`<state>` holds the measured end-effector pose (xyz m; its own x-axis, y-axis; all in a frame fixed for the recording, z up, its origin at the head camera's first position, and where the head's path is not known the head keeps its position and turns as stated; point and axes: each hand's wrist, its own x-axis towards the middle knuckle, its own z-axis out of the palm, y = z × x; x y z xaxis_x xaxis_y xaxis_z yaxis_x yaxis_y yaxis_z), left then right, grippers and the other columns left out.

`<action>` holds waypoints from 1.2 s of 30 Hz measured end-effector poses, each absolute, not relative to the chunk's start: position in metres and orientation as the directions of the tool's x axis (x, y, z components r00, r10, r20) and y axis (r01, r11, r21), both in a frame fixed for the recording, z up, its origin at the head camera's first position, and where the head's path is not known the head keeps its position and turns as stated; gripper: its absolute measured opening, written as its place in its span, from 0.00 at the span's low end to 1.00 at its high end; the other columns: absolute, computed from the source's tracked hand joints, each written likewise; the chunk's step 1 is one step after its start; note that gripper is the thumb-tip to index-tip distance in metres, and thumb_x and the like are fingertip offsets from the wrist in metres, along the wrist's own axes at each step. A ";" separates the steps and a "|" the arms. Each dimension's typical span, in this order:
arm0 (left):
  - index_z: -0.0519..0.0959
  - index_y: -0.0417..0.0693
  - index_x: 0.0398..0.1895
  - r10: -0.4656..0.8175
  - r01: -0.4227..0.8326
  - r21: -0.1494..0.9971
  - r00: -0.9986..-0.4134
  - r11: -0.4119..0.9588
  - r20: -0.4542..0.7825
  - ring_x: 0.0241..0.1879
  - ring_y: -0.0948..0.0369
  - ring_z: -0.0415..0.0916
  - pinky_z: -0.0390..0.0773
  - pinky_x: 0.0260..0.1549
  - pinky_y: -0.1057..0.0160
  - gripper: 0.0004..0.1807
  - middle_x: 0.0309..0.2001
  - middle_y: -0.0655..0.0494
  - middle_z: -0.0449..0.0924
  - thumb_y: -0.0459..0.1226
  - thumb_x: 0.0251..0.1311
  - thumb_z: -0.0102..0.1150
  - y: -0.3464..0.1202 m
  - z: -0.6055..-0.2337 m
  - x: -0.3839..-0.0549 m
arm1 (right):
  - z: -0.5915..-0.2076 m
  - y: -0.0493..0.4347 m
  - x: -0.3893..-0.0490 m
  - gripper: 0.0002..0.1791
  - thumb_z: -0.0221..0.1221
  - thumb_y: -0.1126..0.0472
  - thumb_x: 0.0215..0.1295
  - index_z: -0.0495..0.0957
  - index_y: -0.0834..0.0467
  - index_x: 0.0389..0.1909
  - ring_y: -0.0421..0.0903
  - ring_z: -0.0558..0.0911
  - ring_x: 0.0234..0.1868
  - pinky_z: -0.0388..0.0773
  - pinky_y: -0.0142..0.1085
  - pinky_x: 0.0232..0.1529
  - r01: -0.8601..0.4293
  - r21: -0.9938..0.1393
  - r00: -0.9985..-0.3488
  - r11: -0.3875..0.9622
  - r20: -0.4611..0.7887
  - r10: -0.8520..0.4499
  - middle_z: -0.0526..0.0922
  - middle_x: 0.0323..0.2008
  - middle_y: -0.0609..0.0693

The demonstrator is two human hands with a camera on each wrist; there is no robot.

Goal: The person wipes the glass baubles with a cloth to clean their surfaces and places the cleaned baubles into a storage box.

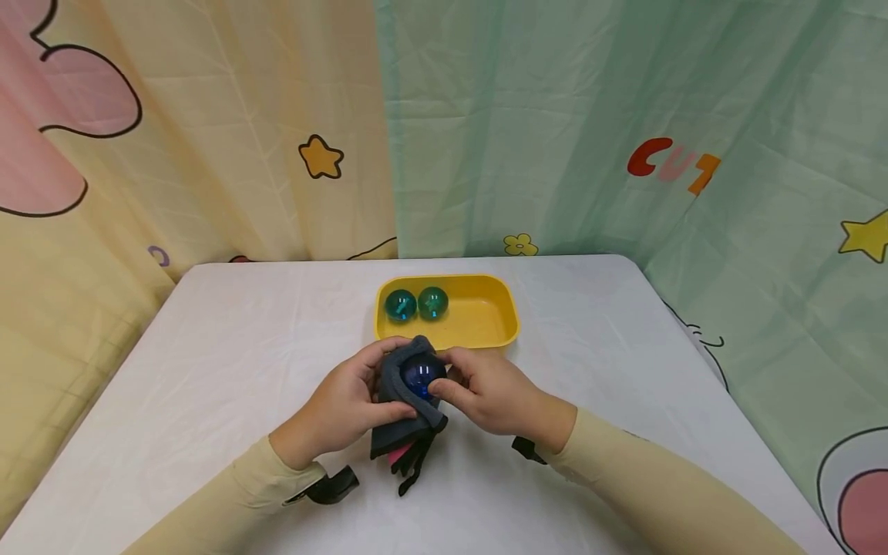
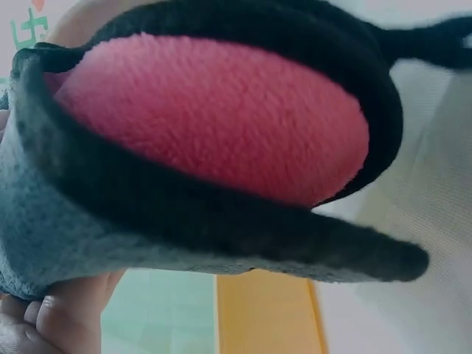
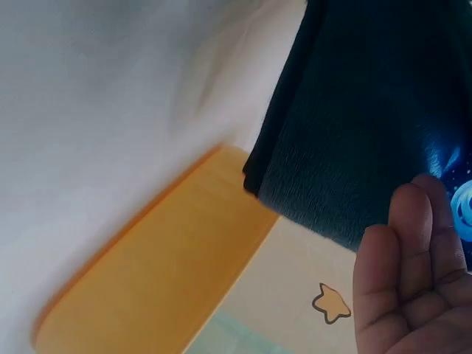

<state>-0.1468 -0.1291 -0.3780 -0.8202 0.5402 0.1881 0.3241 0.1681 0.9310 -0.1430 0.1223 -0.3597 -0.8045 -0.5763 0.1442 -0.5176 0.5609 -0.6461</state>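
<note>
A dark grey cloth (image 1: 390, 438) with black edging is folded around a shiny, transparent blue ball (image 1: 422, 373) above the table's middle. My left hand (image 1: 336, 405) grips the cloth from the left, its thumb across the front fold. From the other side my right hand (image 1: 496, 391) holds the ball, thumb on its front and fingers behind. Black straps (image 1: 411, 464) hang below the cloth. The left wrist view shows a fuzzy pink surface (image 2: 221, 118) inside the dark edging. Fingertips (image 3: 409, 214) lie against the ball in the right wrist view.
Just beyond my hands stands a yellow tray (image 1: 479, 339). At its left end sit a teal ball (image 1: 400, 305) and a green ball (image 1: 433, 303), both transparent. A white cloth covers the table (image 1: 277, 324), and printed curtains (image 1: 486, 139) hang around it.
</note>
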 end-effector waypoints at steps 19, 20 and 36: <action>0.66 0.44 0.76 0.529 0.340 0.929 -0.821 0.148 0.216 0.52 0.58 0.85 0.87 0.49 0.67 0.43 0.63 0.38 0.79 0.30 0.58 0.77 -0.132 -0.376 -0.151 | -0.352 0.124 -0.142 0.36 0.67 0.59 0.72 0.61 0.58 0.75 0.43 0.88 0.48 0.87 0.37 0.54 -0.634 -0.519 -0.742 0.574 0.196 -0.642 0.87 0.55 0.52; 0.66 0.44 0.76 0.529 0.342 0.928 -0.820 0.150 0.217 0.52 0.58 0.84 0.87 0.49 0.67 0.43 0.63 0.38 0.79 0.30 0.58 0.77 -0.132 -0.375 -0.150 | -0.352 0.124 -0.142 0.36 0.67 0.58 0.72 0.61 0.58 0.75 0.42 0.88 0.47 0.87 0.36 0.52 -0.634 -0.516 -0.742 0.576 0.196 -0.641 0.88 0.53 0.51; 0.65 0.41 0.76 0.534 0.337 0.932 -0.817 0.136 0.217 0.50 0.60 0.86 0.88 0.48 0.66 0.43 0.60 0.37 0.81 0.30 0.58 0.77 -0.132 -0.378 -0.150 | -0.356 0.124 -0.142 0.39 0.67 0.58 0.73 0.58 0.55 0.78 0.38 0.86 0.46 0.87 0.36 0.52 -0.570 -0.663 -0.754 0.486 0.186 -0.631 0.88 0.49 0.47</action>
<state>-0.1505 -0.1317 -0.3780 -0.8169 0.5342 0.2174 0.3371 0.1365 0.9315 -0.1420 0.1239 -0.3560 -0.7536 -0.6305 0.1857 -0.5699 0.4861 -0.6625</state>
